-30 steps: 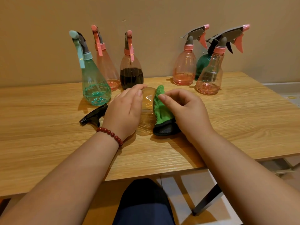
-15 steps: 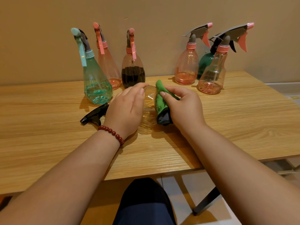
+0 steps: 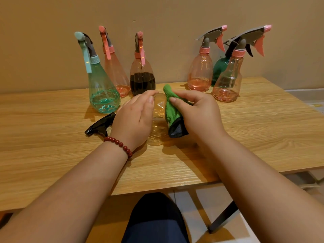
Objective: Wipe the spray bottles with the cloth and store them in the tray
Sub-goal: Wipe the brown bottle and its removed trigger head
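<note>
Obs.: amber bottle [image 3: 158, 111] lying sideways on the tabletop [image 3: 263, 128].
We note left hand [image 3: 134, 120] grip curled over its body; right hand [image 3: 199, 116] grip pinches green cloth [image 3: 171, 111] against its right side.

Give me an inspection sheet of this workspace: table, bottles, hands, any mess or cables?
Surface: light wooden table, no spills seen.
Job's things: clear amber plastic spray bottle lying on its side; green cloth with dark edging against it; standing behind: teal conical bottle, tall pink bottle, bottle of dark liquid, round pink bottle, dark green bottle, far-right pink bottle; no tray seen.
Clutter: nothing seen.
Hands: left hand grips the amber bottle; right hand pinches the cloth.
Cables: nothing seen.
Surroundings: plain beige wall; dark table leg below.
</note>
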Demonstrator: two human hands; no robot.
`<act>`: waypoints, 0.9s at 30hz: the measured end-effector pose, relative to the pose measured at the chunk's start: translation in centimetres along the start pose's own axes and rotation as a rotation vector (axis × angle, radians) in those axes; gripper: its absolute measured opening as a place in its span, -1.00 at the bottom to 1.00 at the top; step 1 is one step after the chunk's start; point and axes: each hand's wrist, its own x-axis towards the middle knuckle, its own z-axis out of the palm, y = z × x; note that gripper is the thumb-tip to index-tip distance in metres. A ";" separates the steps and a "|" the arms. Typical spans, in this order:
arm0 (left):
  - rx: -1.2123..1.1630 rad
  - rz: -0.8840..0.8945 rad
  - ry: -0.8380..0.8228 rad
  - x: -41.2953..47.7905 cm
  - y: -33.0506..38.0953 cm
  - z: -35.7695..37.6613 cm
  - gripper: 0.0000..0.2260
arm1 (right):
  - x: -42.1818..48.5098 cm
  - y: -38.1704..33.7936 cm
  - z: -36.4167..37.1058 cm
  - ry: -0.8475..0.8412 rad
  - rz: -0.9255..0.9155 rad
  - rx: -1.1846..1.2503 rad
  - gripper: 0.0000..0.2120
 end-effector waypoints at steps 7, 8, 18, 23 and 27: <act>-0.001 0.002 0.007 0.0 0.1 0.0 -0.41 | 0.6 1.0 -0.2 -0.077 0.158 -0.152 -0.77; 0.003 0.002 0.006 0.0 0.2 0.0 -0.40 | 0.7 0.8 -0.5 -0.099 0.163 -0.163 -0.77; 0.005 0.005 0.001 -0.1 0.0 0.0 -0.46 | -1.0 0.2 -1.0 -0.130 0.024 0.049 -0.95; 0.008 0.010 0.001 0.0 0.0 0.1 -0.46 | -1.0 0.3 -1.1 -0.137 -0.013 0.069 -0.88; 0.007 0.006 0.001 0.0 0.0 0.0 -0.50 | -0.9 0.1 -0.8 -0.136 -0.009 0.144 -0.89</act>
